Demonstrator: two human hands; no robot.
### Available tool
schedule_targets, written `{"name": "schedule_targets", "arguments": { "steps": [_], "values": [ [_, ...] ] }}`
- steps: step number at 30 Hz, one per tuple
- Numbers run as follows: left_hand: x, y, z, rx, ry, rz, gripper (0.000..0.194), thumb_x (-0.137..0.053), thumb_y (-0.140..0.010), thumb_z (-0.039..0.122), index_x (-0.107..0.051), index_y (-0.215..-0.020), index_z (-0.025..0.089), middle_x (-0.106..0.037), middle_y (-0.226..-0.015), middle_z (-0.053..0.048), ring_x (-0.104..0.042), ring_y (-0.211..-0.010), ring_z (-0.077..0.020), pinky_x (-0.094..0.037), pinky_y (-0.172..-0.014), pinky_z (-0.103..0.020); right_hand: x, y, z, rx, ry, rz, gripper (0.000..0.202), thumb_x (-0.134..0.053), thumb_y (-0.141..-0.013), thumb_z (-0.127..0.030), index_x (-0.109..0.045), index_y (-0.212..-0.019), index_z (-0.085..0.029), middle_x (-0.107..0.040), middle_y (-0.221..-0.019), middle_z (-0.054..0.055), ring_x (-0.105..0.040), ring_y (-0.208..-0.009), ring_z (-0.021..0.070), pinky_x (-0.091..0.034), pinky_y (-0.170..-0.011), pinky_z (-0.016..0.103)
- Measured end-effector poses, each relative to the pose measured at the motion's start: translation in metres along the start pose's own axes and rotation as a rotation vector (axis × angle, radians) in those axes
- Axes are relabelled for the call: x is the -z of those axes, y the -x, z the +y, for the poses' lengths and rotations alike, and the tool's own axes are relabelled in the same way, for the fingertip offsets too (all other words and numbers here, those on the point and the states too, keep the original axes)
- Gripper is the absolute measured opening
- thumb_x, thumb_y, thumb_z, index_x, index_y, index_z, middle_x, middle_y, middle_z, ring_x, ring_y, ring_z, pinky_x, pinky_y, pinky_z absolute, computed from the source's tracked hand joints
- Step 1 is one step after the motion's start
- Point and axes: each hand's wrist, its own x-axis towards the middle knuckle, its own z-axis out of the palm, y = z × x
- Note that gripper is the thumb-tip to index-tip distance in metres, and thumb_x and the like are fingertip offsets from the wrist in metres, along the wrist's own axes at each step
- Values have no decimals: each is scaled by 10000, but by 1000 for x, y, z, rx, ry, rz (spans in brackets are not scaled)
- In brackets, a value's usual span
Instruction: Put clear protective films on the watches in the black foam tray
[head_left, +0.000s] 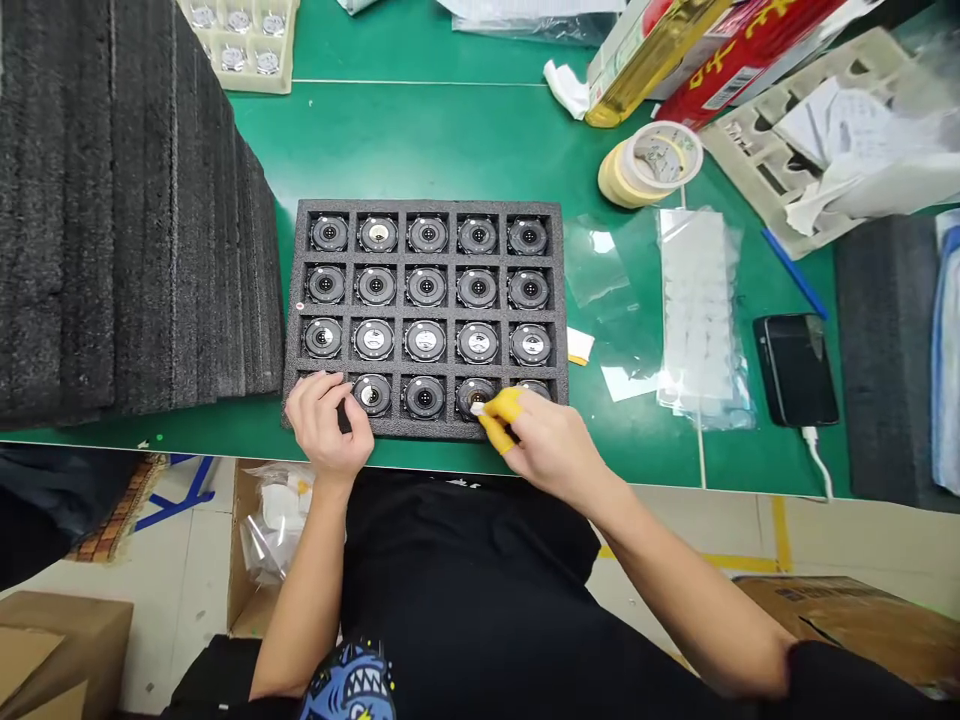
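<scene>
A black foam tray [426,429] holds rows of round, glossy black discs [426,287] with small central dots, similar to smartwatch backs. My right hand [546,437], with yellow finger covers on thumb and index finger, pinches a small white wad [478,408]. The wad is at a disc [475,393] in the row nearest me, fourth compartment from the left; I cannot tell whether it touches. Resting at the tray's near left corner is my left hand [328,425], its fingers loosely bent and thumb apart. It covers the corner compartment.
Tall stacks of black foam [135,220] stand left of the tray. To the right lie clear plastic film [600,260], a bagged white sheet [697,300], tape rolls [649,165] and a phone [796,370] on a cable. A cream tray [281,75] sits at the back left.
</scene>
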Motion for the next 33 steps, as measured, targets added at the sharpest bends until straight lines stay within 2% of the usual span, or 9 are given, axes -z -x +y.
{"name": "schedule_targets", "arguments": {
  "steps": [5, 8, 11, 14, 16, 19, 23, 27, 33],
  "values": [
    [0, 1, -1, 9, -5, -8, 197, -625, -972, 111, -701, -1128, 203, -781, -1134, -133, -737, -1186, -311, -577, -1084, -553, -2, -2, 3, -26, 78, 44, 224, -528, -1149, -249, -690, -1000, -204, -759, -880, 75, -689, -794, 206, -441, -621, 323],
    [1, 2, -2, 8, 4, -18, 211, -622, -973, 109, -700, -1145, 204, -779, -1144, -133, -728, -1194, -309, -560, -1103, -556, -3, -2, 3, 7, 5, 14, 221, -533, -1152, -260, -700, -1018, -206, -763, -887, 70, -690, -791, 200, -456, -635, 316],
    [1, 4, -2, 13, 15, -14, 222, -625, -975, 105, -704, -1156, 206, -777, -1151, -133, -719, -1205, -311, -554, -1109, -558, -4, -3, 4, 3, -35, -5, 216, -547, -1154, -284, -718, -1044, -212, -790, -948, 82, -721, -872, 212, -489, -689, 314],
    [2, 4, -2, 15, 10, 3, 221, -625, -979, 100, -706, -1156, 205, -774, -1146, -133, -722, -1190, -308, -567, -1091, -555, -2, -2, 5, -47, 41, 19, 248, -527, -1156, -279, -710, -1008, -201, -772, -899, 84, -701, -819, 218, -462, -648, 333],
    [2, 4, -2, -1, 4, 0, 224, -623, -981, 94, -704, -1160, 203, -773, -1141, -133, -724, -1179, -305, -580, -1074, -548, -1, -1, 3, -28, 20, 6, 263, -515, -1165, -286, -705, -1001, -206, -768, -883, 71, -691, -794, 204, -461, -642, 326],
    [2, 2, -3, -35, -1, -3, 235, -628, -978, 84, -702, -1167, 203, -772, -1131, -131, -727, -1172, -304, -590, -1063, -545, -2, 0, 0, -8, -18, -1, 247, -531, -1168, -297, -710, -1020, -212, -791, -932, 67, -711, -847, 194, -482, -678, 304],
    [3, 1, -3, -29, 5, 13, 237, -643, -975, 75, -705, -1166, 200, -772, -1124, -136, -726, -1181, -312, -589, -1070, -561, -4, -2, -1, -98, 73, 62, 256, -533, -1155, -267, -698, -969, -205, -761, -868, 70, -685, -802, 206, -429, -615, 328],
    [3, 0, -2, -40, -7, 4, 223, -652, -975, 65, -703, -1145, 199, -772, -1108, -135, -729, -1167, -308, -607, -1057, -564, -2, -5, -3, -50, 8, 15, 239, -535, -1151, -251, -707, -990, -209, -782, -910, 64, -692, -837, 196, -447, -645, 315],
    [4, -1, -2, -40, -20, 32, 209, -639, -977, 62, -706, -1122, 196, -774, -1084, -132, -739, -1139, -297, -630, -1035, -564, -4, -5, -8, -111, 42, 40, 280, -513, -1150, -245, -707, -952, -206, -769, -858, 73, -689, -799, 204, -421, -630, 326]
  ]
}}
